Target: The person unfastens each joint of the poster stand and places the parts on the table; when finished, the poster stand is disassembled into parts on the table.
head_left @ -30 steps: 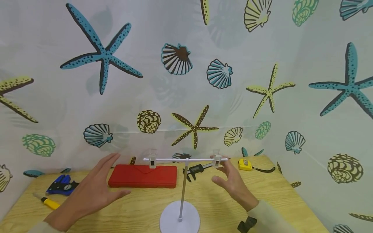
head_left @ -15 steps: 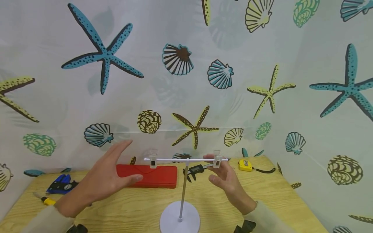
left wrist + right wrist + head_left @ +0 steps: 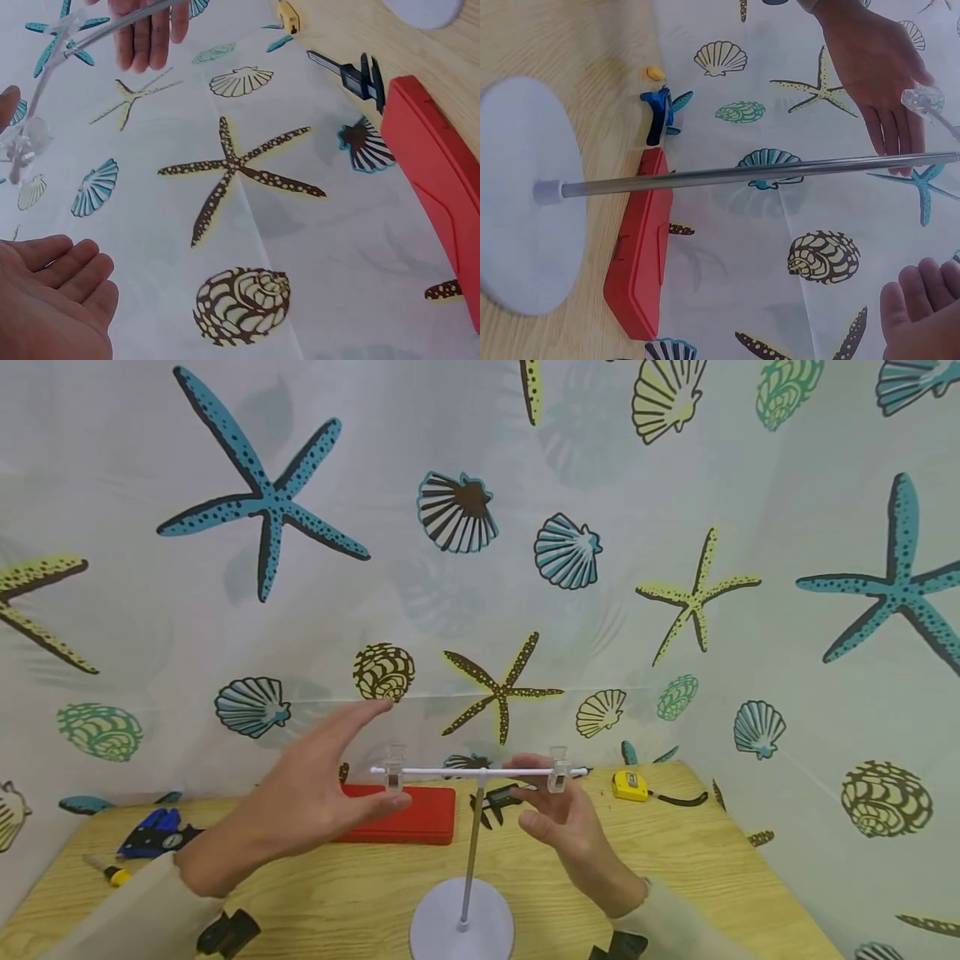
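Observation:
A display stand rises from a round white base point(image 3: 450, 931) on a thin metal pole point(image 3: 727, 176). Across its top runs a slim white crossbar point(image 3: 450, 771), with a clear clip point(image 3: 394, 770) near the left end and another clear clip point(image 3: 558, 770) near the right. My left hand point(image 3: 315, 793) is beside the left clip, thumb and fingers spread apart, holding nothing. Behind the right clip my right hand point(image 3: 577, 843) stands with relaxed fingers, partly covered by clip and bar. Both palms face inward, as the right wrist view also shows.
Behind the stand lie a red case point(image 3: 423, 818), a digital caliper point(image 3: 506, 796) and a yellow tape measure point(image 3: 630, 785). Blue wire strippers point(image 3: 153, 837) and a yellow-handled tool point(image 3: 117, 876) are at the left. A shell-patterned cloth point(image 3: 480, 593) hangs behind the wooden table point(image 3: 337, 910).
My left hand has come right and up, from in front of the red case's left end to the left clip. My right hand has shifted slightly left. The stand has stayed put.

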{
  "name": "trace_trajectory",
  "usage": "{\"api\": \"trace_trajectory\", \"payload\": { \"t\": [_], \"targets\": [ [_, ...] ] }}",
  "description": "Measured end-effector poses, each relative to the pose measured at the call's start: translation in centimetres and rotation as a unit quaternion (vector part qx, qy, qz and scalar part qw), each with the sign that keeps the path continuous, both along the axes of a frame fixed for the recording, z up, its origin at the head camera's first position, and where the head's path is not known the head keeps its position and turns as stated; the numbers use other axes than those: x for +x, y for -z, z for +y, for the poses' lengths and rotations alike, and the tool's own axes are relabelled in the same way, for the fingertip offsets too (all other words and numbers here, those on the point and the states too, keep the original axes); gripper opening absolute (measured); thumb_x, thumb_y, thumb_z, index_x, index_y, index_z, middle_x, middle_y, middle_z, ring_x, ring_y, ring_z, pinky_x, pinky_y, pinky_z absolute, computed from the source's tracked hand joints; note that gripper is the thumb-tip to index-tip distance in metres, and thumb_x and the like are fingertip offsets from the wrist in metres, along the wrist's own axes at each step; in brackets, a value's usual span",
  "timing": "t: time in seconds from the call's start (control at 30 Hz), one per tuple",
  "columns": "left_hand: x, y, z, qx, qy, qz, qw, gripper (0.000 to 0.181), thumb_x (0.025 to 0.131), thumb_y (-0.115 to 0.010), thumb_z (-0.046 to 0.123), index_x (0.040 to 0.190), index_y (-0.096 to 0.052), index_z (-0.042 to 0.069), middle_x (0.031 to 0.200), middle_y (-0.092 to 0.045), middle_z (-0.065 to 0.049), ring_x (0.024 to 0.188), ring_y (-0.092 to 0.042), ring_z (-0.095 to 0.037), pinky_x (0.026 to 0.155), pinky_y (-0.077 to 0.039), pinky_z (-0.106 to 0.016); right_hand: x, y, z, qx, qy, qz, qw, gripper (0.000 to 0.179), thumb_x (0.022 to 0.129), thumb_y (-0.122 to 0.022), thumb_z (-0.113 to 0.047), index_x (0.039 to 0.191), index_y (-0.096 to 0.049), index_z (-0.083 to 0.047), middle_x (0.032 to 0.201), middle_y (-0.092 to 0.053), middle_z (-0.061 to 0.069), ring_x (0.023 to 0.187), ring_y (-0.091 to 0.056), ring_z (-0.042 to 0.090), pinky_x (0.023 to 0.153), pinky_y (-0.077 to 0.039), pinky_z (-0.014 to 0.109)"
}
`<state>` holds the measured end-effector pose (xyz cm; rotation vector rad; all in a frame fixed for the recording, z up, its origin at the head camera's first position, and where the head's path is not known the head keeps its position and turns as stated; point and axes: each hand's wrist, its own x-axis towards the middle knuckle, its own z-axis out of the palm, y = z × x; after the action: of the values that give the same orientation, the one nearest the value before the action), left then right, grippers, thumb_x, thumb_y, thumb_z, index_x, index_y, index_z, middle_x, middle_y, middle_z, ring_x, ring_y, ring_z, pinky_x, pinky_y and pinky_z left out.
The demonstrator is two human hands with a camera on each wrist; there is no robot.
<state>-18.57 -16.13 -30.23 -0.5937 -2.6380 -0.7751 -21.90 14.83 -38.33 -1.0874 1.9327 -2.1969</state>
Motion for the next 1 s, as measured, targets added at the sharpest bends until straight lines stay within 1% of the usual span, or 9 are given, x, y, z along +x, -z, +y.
{"api": "trace_trajectory", "payload": {
  "t": [0.1,0.23,0.27,0.4,0.53,0.63,0.83,0.93,1.0],
  "targets": [
    [0.0,-0.4,0.6,0.006,0.013,0.010,0.9998,0.090,0.081,-0.077,0.059,0.155,-0.039,0.024,0.159,-0.044,-0.007,0.145,-0.042,-0.038,0.106,-0.040,-0.072,0.2,-0.2,-0.6,-0.016,-0.001,-0.004,0.9999,0.054,0.097,-0.064,-0.010,0.144,-0.041,0.005,0.142,-0.056,-0.003,0.132,-0.055,0.007,0.112,-0.046,0.026],
    [-0.2,-0.9,1.3,0.012,0.025,0.013,0.9995,0.085,0.081,-0.079,0.056,0.151,-0.046,0.021,0.153,-0.050,-0.005,0.142,-0.047,-0.034,0.107,-0.043,-0.067,0.4,-0.4,-1.3,-0.040,-0.005,-0.009,0.9992,0.052,0.095,-0.066,-0.008,0.141,-0.044,0.003,0.139,-0.059,0.000,0.128,-0.058,0.008,0.109,-0.048,0.025],
    [-0.2,-1.0,1.5,0.014,0.027,0.011,0.9995,0.084,0.081,-0.079,0.056,0.150,-0.047,0.021,0.152,-0.052,-0.004,0.140,-0.049,-0.033,0.105,-0.046,-0.064,0.5,-0.5,-1.5,-0.044,-0.007,-0.009,0.9990,0.052,0.095,-0.066,-0.008,0.141,-0.045,0.003,0.138,-0.059,0.000,0.126,-0.059,0.008,0.108,-0.048,0.025],
    [-0.3,-1.5,2.5,0.023,0.035,0.015,0.9990,0.078,0.079,-0.083,0.052,0.144,-0.055,0.021,0.145,-0.058,-0.001,0.136,-0.054,-0.029,0.103,-0.051,-0.057,0.7,-0.7,-2.2,-0.056,-0.011,-0.019,0.9982,0.048,0.095,-0.068,-0.010,0.138,-0.049,-0.002,0.134,-0.062,-0.004,0.120,-0.062,0.007,0.105,-0.050,0.023],
    [-0.3,-2.2,3.4,0.023,0.052,0.036,0.9977,0.068,0.077,-0.087,0.044,0.136,-0.062,0.020,0.139,-0.064,-0.001,0.130,-0.059,-0.027,0.099,-0.054,-0.052,1.0,-0.9,-2.8,-0.068,-0.011,-0.036,0.9970,0.046,0.093,-0.070,-0.010,0.135,-0.051,-0.007,0.128,-0.065,-0.007,0.116,-0.064,0.007,0.102,-0.052,0.023],
    [-0.2,-2.6,3.9,0.020,0.066,0.054,0.9962,0.063,0.076,-0.089,0.040,0.131,-0.066,0.018,0.135,-0.066,-0.001,0.125,-0.062,-0.025,0.095,-0.057,-0.049,1.1,-1.1,-3.3,-0.074,-0.010,-0.039,0.9964,0.044,0.093,-0.070,-0.009,0.133,-0.053,-0.007,0.125,-0.066,-0.007,0.114,-0.065,0.009,0.101,-0.053,0.024],
    [-0.2,-3.2,4.7,0.004,0.081,0.074,0.9940,0.052,0.077,-0.089,0.035,0.122,-0.071,0.016,0.123,-0.072,0.000,0.115,-0.067,-0.022,0.094,-0.057,-0.046,1.1,-1.2,-3.9,-0.060,0.016,-0.033,0.9975,0.041,0.093,-0.071,-0.008,0.130,-0.056,-0.003,0.119,-0.069,-0.007,0.110,-0.066,0.009,0.099,-0.054,0.024],
    [-0.3,-3.5,5.1,-0.002,0.092,0.076,0.9929,0.045,0.078,-0.088,0.032,0.118,-0.074,0.017,0.113,-0.074,0.003,0.105,-0.069,-0.017,0.088,-0.058,-0.040,1.2,-1.2,-4.1,-0.054,0.029,-0.034,0.9976,0.038,0.093,-0.072,-0.010,0.127,-0.057,-0.003,0.116,-0.070,-0.008,0.107,-0.067,0.008,0.096,-0.054,0.023],
    [-0.3,-3.6,5.4,-0.008,0.098,0.073,0.9925,0.041,0.078,-0.088,0.031,0.115,-0.075,0.017,0.107,-0.074,0.005,0.099,-0.067,-0.013,0.083,-0.058,-0.035,1.3,-1.3,-4.3,-0.047,0.034,-0.043,0.9974,0.034,0.093,-0.073,-0.012,0.124,-0.060,-0.007,0.112,-0.071,-0.010,0.104,-0.067,0.006,0.091,-0.055,0.022]
  ]
}}
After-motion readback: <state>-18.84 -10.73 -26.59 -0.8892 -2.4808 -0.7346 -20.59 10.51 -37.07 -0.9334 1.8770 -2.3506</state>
